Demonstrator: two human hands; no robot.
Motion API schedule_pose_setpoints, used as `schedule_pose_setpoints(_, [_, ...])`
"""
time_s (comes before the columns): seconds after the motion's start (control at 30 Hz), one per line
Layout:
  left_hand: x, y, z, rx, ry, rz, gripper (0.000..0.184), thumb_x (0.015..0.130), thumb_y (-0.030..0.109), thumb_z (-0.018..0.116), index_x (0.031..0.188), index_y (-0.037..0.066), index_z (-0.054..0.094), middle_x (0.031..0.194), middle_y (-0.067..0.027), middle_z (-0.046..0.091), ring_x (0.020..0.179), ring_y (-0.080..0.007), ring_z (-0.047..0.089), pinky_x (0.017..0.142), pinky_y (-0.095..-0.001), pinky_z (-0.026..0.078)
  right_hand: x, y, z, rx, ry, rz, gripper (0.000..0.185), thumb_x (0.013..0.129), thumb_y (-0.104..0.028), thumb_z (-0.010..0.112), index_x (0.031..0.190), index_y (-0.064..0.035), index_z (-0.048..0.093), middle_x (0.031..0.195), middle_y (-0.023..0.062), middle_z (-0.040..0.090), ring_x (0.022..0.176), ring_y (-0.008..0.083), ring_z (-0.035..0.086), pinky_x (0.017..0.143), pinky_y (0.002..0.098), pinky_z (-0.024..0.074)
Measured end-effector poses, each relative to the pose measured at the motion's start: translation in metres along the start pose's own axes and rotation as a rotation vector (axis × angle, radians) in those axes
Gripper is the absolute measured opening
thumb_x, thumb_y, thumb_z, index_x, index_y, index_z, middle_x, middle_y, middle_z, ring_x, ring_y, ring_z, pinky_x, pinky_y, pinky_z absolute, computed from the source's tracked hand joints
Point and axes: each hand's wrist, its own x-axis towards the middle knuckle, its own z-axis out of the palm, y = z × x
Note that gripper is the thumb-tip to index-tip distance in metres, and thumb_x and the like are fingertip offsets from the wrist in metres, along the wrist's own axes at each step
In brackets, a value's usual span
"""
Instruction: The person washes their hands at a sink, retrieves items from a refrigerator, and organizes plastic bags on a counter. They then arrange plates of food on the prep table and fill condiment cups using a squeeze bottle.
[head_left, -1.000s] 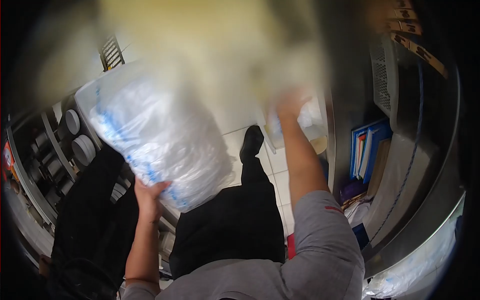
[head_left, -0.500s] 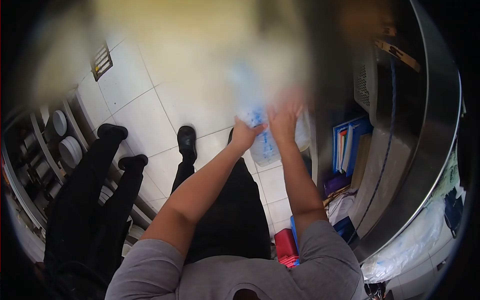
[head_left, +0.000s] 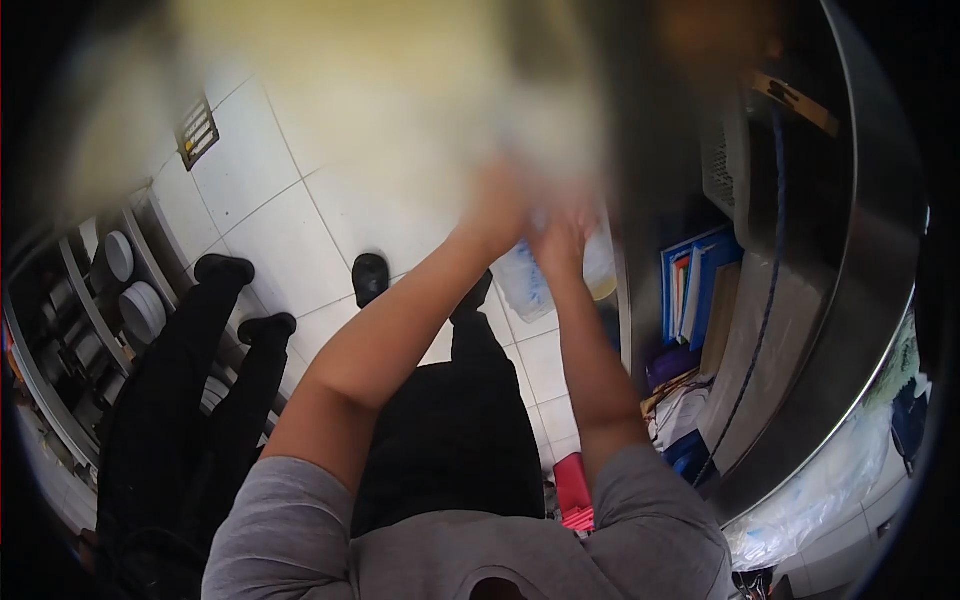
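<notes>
A clear plastic bag (head_left: 525, 280) with blue print hangs in front of my legs, over the tiled floor. A pale yellowish edge shows at its lower right, but what is inside I cannot make out. My right hand (head_left: 562, 238) grips the upper part of the bag, its fingers bent and partly lost in haze. Close beside it, my left hand (head_left: 498, 208) is closed at the bag's top. A blurred patch over the upper view hides the fingertips and the bag's mouth.
At left, another person's black-trousered legs (head_left: 165, 370) stand beside a shelf with stacked white dishes (head_left: 142, 312). On the right are a steel counter edge (head_left: 850, 330), blue folders (head_left: 695, 290) and a hanging blue cord (head_left: 768, 320). A floor drain (head_left: 198, 132) lies upper left.
My left hand has moved up and slightly right, closer to my right hand at the bag's top. The bag's visible part has shrunk behind my hands. The other person's legs stay nearly still.
</notes>
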Motion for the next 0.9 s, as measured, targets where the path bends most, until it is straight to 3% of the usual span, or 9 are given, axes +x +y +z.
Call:
schedule_pose_setpoints(0.07, [0.007,0.0,0.009,0.138,-0.061,-0.027,0.101,0.056,0.031,0.084,0.143,0.021,0.033,0.148,-0.0218,0.018,0.132,-0.0409,0.027,0.105,-0.0501,0.028,-0.034,-0.009,-0.034,0.078,-0.104,0.164,0.091,0.07,-0.032,0.076,0.145,-0.0229,0.026,0.151,0.021,0.011,0.137,0.0454,0.012,0.104,0.0661,0.0147])
schedule_pose_setpoints(0.13, [0.017,-0.005,0.016,0.247,-0.407,-0.116,0.125,0.046,0.037,0.087,0.148,0.023,0.017,0.149,-0.0229,0.014,0.135,-0.0411,0.022,0.108,-0.0545,0.022,-0.05,0.005,-0.011,0.179,-0.241,0.248,0.098,0.065,-0.029,0.081,0.145,-0.0234,0.026,0.151,0.0243,0.006,0.137,0.0477,0.01,0.102,0.0666,0.0173])
schedule_pose_setpoints(0.2, [0.021,-0.028,0.062,0.196,-0.344,-0.148,0.128,0.042,0.039,0.088,0.147,0.023,0.017,0.149,-0.0231,0.014,0.136,-0.0385,0.022,0.11,-0.0511,0.02,-0.042,0.013,0.017,0.154,-0.171,0.179,0.103,0.059,-0.026,0.084,0.145,-0.0232,0.026,0.151,0.0253,0.005,0.137,0.0486,0.007,0.102,0.064,0.0226])
schedule_pose_setpoints(0.33, [0.046,-0.043,0.08,0.126,-0.238,-0.092,0.123,0.045,0.038,0.089,0.147,0.023,0.02,0.147,-0.0204,0.021,0.133,-0.0359,0.028,0.108,-0.0447,0.026,0.0,0.019,0.062,0.167,-0.146,0.201,0.105,0.056,-0.019,0.086,0.144,-0.0226,0.027,0.151,0.0248,0.003,0.137,0.0482,0.004,0.106,0.0547,0.027])
schedule_pose_setpoints(0.4, [0.068,-0.028,0.051,0.273,-0.518,-0.109,0.119,0.045,0.037,0.089,0.145,0.023,0.025,0.146,-0.0177,0.024,0.133,-0.0361,0.028,0.109,-0.0427,0.026,0.02,0.022,0.088,0.182,-0.078,0.245,0.106,0.057,-0.018,0.086,0.144,-0.0229,0.026,0.151,0.0246,0.003,0.137,0.0482,0.003,0.107,0.0534,0.0268])
schedule_pose_setpoints(0.53, [0.092,-0.029,0.046,0.267,-0.471,-0.021,0.112,0.047,0.035,0.088,0.143,0.024,0.031,0.147,-0.0154,0.025,0.133,-0.0374,0.028,0.108,-0.0434,0.028,0.037,0.022,0.066,0.14,-0.142,0.33,0.108,0.058,-0.018,0.086,0.145,-0.0245,0.022,0.151,0.0238,0.003,0.137,0.048,0.001,0.108,0.0506,0.0269])
schedule_pose_setpoints(0.73, [0.051,-0.024,0.029,-0.201,-0.137,0.152,0.082,0.068,0.015,0.076,0.14,0.018,0.037,0.142,-0.0189,0.035,0.13,-0.0404,0.034,0.106,-0.0438,0.032,0.01,0.027,0.012,0.101,-0.293,0.427,0.096,0.067,-0.021,0.079,0.144,-0.0241,0.024,0.148,0.0175,0.021,0.133,0.0399,0.026,0.105,0.0521,0.0306])
schedule_pose_setpoints(0.8, [0.0,-0.021,-0.005,-0.333,0.113,0.27,0.072,0.074,0.007,0.068,0.139,0.013,0.037,0.142,-0.0168,0.036,0.129,-0.0393,0.034,0.106,-0.0436,0.033,-0.026,0.02,0.024,-0.338,0.053,0.221,0.078,0.076,-0.023,0.068,0.143,-0.0183,0.028,0.146,0.0181,0.025,0.135,0.0379,0.025,0.106,0.0596,0.0232])
schedule_pose_setpoints(0.9, [-0.108,-0.023,-0.035,-0.441,-0.069,-0.068,0.064,0.081,0.008,0.062,0.139,0.008,0.035,0.139,-0.0203,0.04,0.128,-0.0366,0.037,0.106,-0.041,0.033,-0.131,-0.013,-0.025,-0.062,-0.024,-0.025,0.07,0.079,-0.023,0.063,0.141,-0.0119,0.033,0.144,0.0158,0.031,0.136,0.0337,0.024,0.108,0.0615,0.0122])
